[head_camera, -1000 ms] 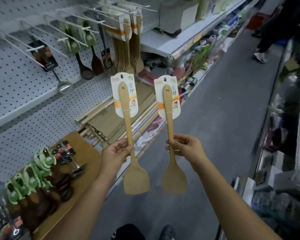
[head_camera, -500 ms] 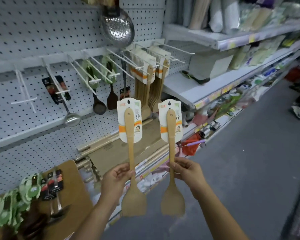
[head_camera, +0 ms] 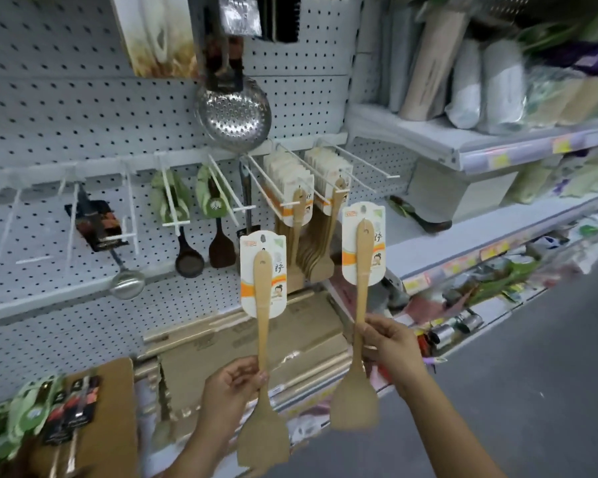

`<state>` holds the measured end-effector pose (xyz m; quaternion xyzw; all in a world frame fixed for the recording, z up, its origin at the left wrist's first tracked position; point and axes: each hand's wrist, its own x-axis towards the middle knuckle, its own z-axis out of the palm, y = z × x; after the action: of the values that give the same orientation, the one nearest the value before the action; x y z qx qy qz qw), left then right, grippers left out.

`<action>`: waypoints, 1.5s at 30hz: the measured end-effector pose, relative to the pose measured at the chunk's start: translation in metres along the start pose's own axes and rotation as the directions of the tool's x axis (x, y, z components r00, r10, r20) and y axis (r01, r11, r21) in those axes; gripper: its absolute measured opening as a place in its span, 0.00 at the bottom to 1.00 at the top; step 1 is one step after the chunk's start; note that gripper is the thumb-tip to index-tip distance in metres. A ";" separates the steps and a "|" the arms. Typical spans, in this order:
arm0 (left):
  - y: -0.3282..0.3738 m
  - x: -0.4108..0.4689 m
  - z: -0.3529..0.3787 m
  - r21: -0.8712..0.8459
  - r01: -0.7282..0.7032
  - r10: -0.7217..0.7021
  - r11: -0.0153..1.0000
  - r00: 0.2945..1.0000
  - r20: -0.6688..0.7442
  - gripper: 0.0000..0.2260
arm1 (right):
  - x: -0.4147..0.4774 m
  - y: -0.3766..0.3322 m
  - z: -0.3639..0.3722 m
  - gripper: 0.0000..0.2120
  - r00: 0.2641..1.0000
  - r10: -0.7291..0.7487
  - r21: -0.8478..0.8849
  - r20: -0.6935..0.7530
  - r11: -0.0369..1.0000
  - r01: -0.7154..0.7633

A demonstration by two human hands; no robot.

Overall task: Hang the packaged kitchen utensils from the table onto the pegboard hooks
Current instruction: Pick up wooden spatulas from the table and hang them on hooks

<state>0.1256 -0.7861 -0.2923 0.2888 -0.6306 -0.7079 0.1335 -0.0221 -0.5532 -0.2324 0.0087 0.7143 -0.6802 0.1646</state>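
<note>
Wooden spatulas, one pinched by the handle in each hand's fingers, had risen nearer the pegboard hooks [head_camera: 339, 174]; right spatula [head_camera: 359, 305] led, left spatula [head_camera: 263, 339] trailed, neither hung yet.

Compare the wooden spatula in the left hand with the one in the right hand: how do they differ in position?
The left-hand spatula is held lower, while the right-hand spatula is raised closer to the hooks. The left hand pinches its handle just above the blade; the right hand holds higher on the handle. Both are wooden, blade down, with the same white and orange card.
</note>
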 end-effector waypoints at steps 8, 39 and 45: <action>0.002 0.006 0.101 -0.043 -0.001 -0.006 0.999 0.986 -0.165 0.10 | 0.092 -0.018 -0.069 0.05 0.990 -0.029 -0.045 0.141 0.998 0.036; -0.008 0.067 0.145 -0.041 -0.003 -0.006 0.999 0.980 -0.200 0.10 | 0.189 -0.015 -0.063 0.07 0.988 -0.086 -0.193 0.128 0.975 0.110; -0.012 0.055 0.150 -0.025 -0.001 -0.006 1.000 0.959 -0.283 0.09 | 0.227 -0.028 -0.038 0.06 0.981 -0.038 -0.198 0.190 0.977 0.077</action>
<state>-0.0035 -0.6920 -0.3111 0.3862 -0.5957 -0.6674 0.2249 -0.2522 -0.5660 -0.2607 -0.0921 0.7620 -0.6054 0.2104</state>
